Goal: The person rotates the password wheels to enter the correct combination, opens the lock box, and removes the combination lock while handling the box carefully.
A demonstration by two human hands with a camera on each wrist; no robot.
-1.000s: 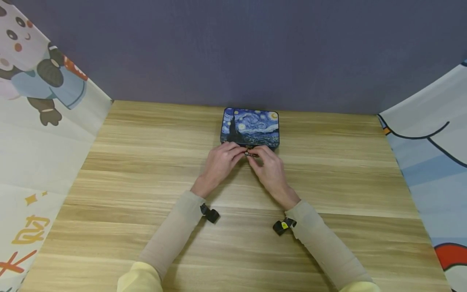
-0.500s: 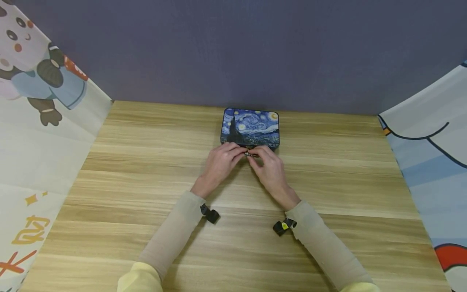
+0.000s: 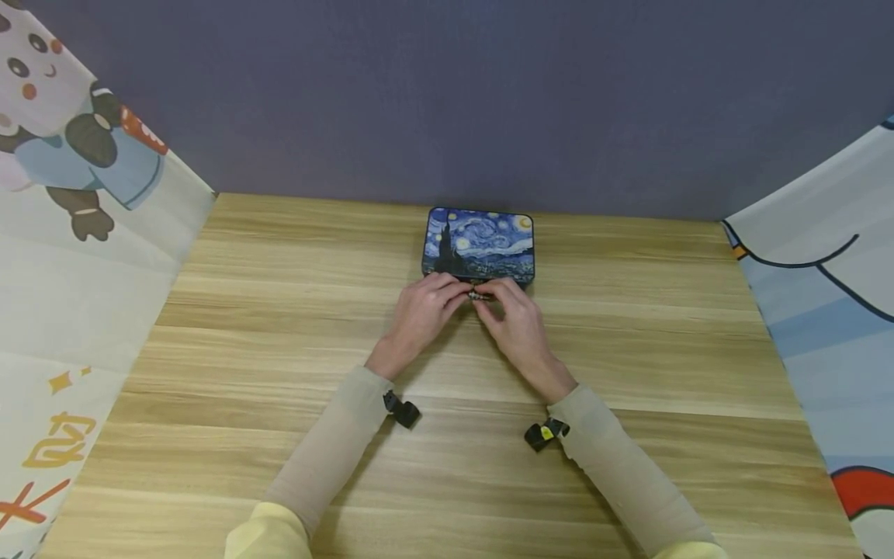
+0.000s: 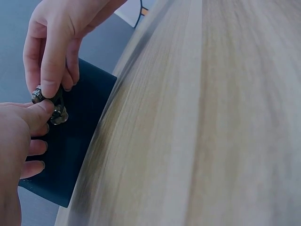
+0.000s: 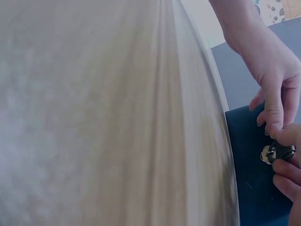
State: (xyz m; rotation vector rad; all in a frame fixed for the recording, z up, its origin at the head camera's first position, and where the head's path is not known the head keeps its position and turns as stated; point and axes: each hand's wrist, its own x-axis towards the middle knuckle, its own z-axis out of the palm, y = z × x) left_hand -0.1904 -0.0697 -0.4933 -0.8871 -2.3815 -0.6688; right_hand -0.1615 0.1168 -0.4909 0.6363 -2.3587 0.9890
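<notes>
A tin box (image 3: pixel 479 241) with a swirling blue night-sky picture on its lid stands shut at the back of the table. Its dark front wall (image 4: pixel 70 141) shows a silvery clasp (image 4: pixel 59 115) in the left wrist view. At this clasp is a small dark padlock (image 5: pixel 283 151) with a ridged metal end, mostly covered by fingers. My left hand (image 3: pixel 421 309) pinches the padlock from the left between thumb and fingertips. From the right, my right hand (image 3: pixel 515 317) holds it too, thumb and index finger bent round it. The fingertips of both hands nearly meet there.
The wood-grain table (image 3: pixel 461 466) stretches out around the box. A dark blue-grey wall (image 3: pixel 461 101) rises right behind it. Printed cartoon panels flank the table on the left (image 3: pixel 84 272) and right (image 3: pixel 824 326). Small black cameras (image 3: pixel 403 411) sit on both wrists.
</notes>
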